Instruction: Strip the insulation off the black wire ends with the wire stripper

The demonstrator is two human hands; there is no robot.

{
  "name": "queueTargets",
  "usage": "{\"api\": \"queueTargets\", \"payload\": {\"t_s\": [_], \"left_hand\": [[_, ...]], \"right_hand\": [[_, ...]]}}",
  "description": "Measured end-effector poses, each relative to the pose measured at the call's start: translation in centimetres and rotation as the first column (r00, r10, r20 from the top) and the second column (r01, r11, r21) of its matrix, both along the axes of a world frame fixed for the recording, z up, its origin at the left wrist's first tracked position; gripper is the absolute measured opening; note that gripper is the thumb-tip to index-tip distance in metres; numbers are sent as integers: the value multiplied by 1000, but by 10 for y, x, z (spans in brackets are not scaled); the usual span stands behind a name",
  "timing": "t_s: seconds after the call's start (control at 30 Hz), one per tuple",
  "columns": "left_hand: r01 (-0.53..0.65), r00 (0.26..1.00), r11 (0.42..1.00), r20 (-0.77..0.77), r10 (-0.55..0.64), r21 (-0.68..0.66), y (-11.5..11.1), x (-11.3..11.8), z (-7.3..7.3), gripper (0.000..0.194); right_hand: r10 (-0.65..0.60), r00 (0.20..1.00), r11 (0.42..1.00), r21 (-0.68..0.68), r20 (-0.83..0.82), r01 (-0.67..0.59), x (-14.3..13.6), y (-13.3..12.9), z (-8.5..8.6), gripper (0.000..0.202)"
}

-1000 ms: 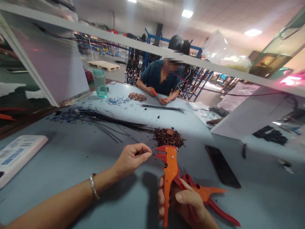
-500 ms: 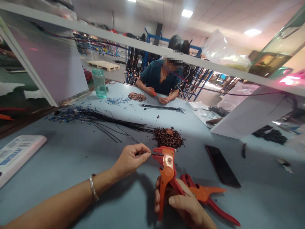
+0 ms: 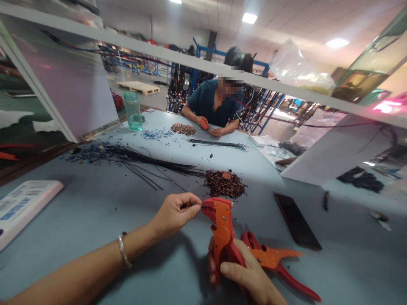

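Note:
My left hand (image 3: 178, 212) is closed in a pinch on the end of a thin black wire, right beside the jaws of a red and orange wire stripper (image 3: 221, 224). My right hand (image 3: 243, 271) is wrapped round the stripper's handles, and its jaws look closed near the left fingertips. Just beyond lies a heap of small dark pieces (image 3: 224, 184). A bundle of long black wires (image 3: 152, 161) runs from it to the left, ending among blue scraps (image 3: 85, 153). A second orange and red stripper (image 3: 270, 257) rests on the table behind my right hand.
A black phone (image 3: 297, 222) lies to the right, a white device (image 3: 27, 207) to the left. Across the table (image 3: 95, 212) a person (image 3: 213, 103) holds a red tool, near a green bottle (image 3: 132, 112) and a coppery heap (image 3: 183, 128). A shelf bar crosses above.
The stripper's jaws have closed and its handles have been squeezed together in my right hand. My left hand has barely moved. The person opposite has shifted their hands slightly.

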State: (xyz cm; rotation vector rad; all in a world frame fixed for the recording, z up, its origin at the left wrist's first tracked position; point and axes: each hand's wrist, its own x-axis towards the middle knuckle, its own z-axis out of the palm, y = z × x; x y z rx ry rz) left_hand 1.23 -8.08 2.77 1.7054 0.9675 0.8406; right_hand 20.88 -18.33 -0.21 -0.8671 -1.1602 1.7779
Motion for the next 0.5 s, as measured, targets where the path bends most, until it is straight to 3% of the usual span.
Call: {"api": "queueTargets", "payload": {"t_s": [0.5], "left_hand": [[27, 999, 999, -30, -26, 42, 0, -1, 3, 26]], "right_hand": [[-118, 973, 993, 24, 196, 116, -2, -8, -11, 43]]}}
